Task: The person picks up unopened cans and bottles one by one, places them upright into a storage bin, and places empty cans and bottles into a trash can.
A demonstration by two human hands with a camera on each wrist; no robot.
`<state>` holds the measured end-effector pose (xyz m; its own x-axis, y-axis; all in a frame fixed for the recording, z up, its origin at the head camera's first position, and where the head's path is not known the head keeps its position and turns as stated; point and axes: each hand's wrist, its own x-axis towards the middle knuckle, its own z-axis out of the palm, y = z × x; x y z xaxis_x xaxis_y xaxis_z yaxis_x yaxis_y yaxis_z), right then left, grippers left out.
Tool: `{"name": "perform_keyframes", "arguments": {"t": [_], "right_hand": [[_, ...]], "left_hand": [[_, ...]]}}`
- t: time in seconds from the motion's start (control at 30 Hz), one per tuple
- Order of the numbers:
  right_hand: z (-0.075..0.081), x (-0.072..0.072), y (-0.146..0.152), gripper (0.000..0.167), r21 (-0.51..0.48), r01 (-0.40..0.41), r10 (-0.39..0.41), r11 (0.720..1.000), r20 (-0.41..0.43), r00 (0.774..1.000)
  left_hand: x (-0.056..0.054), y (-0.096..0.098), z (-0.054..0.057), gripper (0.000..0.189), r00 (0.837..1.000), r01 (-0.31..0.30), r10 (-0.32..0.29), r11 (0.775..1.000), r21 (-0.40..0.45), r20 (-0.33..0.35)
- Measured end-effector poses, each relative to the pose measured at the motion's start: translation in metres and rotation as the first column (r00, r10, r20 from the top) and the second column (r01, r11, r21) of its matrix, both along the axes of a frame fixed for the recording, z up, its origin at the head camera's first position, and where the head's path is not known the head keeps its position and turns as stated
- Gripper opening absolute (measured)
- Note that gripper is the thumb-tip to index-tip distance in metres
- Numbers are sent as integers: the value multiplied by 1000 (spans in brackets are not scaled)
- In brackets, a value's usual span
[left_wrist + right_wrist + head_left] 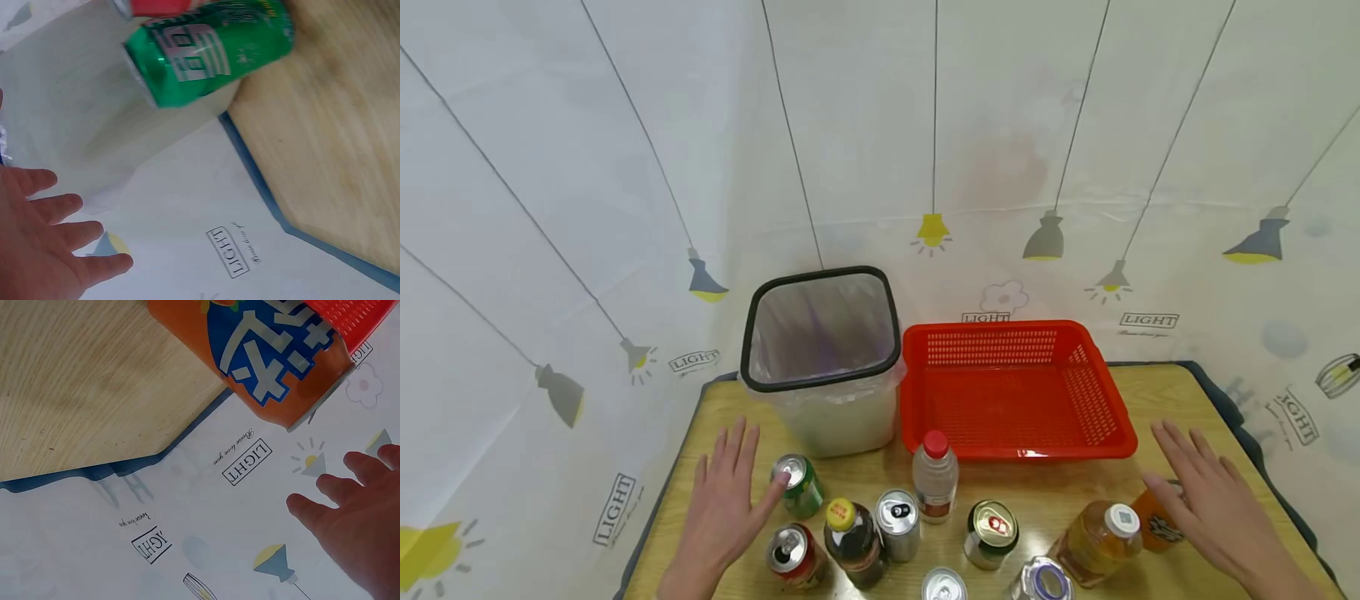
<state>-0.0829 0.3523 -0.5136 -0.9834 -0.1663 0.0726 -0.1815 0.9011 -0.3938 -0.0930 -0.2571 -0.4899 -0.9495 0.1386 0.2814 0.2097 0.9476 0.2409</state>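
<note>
My left hand (718,521) is spread flat with straight fingers and holds nothing, its thumb overlapping a green can (806,498) in the head view. That same green can (215,53) fills the top of the left wrist view. On the other side, my right hand (1217,517) is stretched out, also with nothing in it. Partly behind it stands an orange can (1157,533), which shows large in the right wrist view as an orange can (269,362) with a blue label. An amber drink bottle (1086,546) with a white cap is close by.
A lined bin (842,425) and a red basket (1022,446) stand at the table's back. Between the hands are a red can (808,571), a dark yellow-capped bottle (855,546), a clear red-capped bottle (936,479), a gold-topped can (988,550) and several silver cans (901,542).
</note>
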Motion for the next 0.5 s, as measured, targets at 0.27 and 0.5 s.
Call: {"name": "perform_keyframes", "arguments": {"t": [0.27, 0.5], "right_hand": [[-8, 8, 5, 70, 12, -5, 5, 1000, -51, 999], [-12, 13, 6, 68, 18, 27, -26, 999, -21, 999]], "left_hand": [[-9, 12, 22, 78, 957, 55, -19, 992, 114, -289], [-27, 13, 41, 85, 955, 64, -14, 986, 156, -297]]}}
